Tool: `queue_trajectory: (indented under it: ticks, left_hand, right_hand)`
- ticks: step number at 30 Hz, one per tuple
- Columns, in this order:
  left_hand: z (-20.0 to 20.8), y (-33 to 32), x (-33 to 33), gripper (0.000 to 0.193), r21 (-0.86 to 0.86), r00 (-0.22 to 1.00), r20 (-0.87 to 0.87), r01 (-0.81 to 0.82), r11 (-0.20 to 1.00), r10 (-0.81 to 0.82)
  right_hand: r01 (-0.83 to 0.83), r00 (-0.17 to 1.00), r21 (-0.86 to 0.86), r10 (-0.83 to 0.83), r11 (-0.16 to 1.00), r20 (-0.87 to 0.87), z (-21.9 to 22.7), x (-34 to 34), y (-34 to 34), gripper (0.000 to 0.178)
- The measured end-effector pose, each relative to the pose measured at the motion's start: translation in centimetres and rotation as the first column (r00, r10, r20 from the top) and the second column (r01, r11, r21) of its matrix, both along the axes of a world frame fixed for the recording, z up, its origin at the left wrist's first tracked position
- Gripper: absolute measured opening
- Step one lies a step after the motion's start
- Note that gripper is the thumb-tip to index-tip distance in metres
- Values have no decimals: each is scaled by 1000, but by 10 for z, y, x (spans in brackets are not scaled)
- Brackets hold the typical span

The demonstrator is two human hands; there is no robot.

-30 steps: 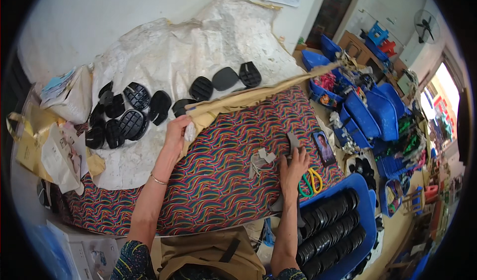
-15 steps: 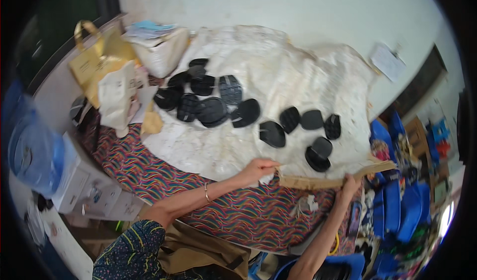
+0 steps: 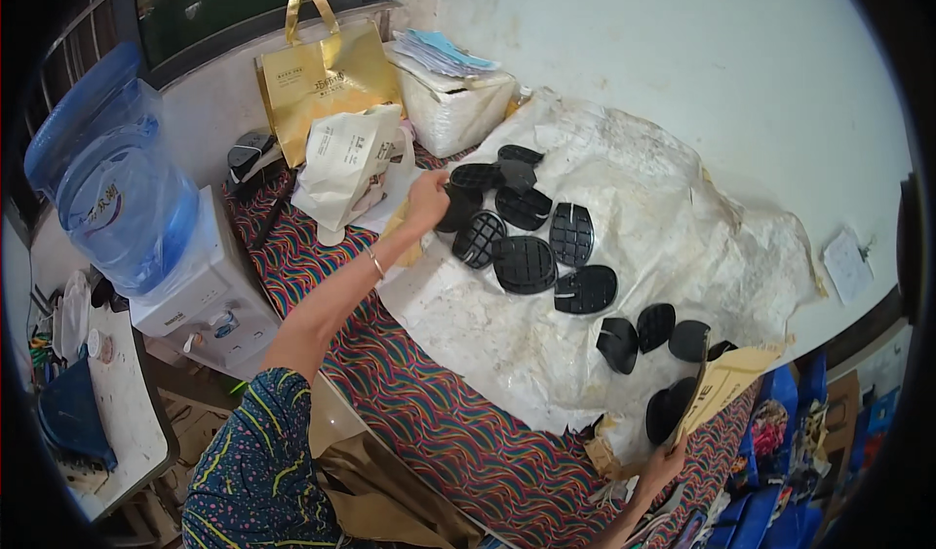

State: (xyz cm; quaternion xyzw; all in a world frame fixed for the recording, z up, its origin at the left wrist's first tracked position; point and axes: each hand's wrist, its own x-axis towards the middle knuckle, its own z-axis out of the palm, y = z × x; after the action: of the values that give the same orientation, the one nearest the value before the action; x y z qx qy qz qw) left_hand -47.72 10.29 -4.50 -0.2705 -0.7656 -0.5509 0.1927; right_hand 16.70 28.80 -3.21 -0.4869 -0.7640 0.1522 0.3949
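Note:
My left hand [image 3: 429, 201] reaches to the far left end of a group of black rubber sole pieces, its fingers closed on the edge of a dark sole piece [image 3: 458, 208]. Several more lie close by, some grooved in a grid, such as one large sole piece [image 3: 525, 263]. At the right, my right hand [image 3: 665, 461] grips the lower end of a brown paper bag [image 3: 726, 385], which stands up tilted over the sheet. The bag partly covers the sole pieces behind it, among them a dark sole piece [image 3: 669, 411].
A crumpled white sheet [image 3: 643, 217] lies on a colourful wavy-patterned cloth [image 3: 458, 403]. Behind stand a gold bag [image 3: 336, 76], a white paper bag [image 3: 341, 164] and a white box [image 3: 453, 110] topped with papers. A water dispenser [image 3: 210, 286] is at left, blue bins [image 3: 760, 500] at right.
My left hand has left the paper bag and moved far left to the sole pieces. My right hand has kept the bag and tilted it upright. The view has turned left.

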Motion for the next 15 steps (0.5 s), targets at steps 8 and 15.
queue_trajectory:
  ticks: [8, 15]
  left_hand:
    - [-2, 25, -96, 27, -188, 921, 375, 188, 964, -107]
    - [-45, 43, -153, 30, -591, 956, 293, 184, 786, -3]
  right_hand:
    - [164, 920, 186, -218, 969, 326, -23, -22, 0, 50]
    - [163, 963, 197, -200, 967, 183, -17, -45, -11, 41]
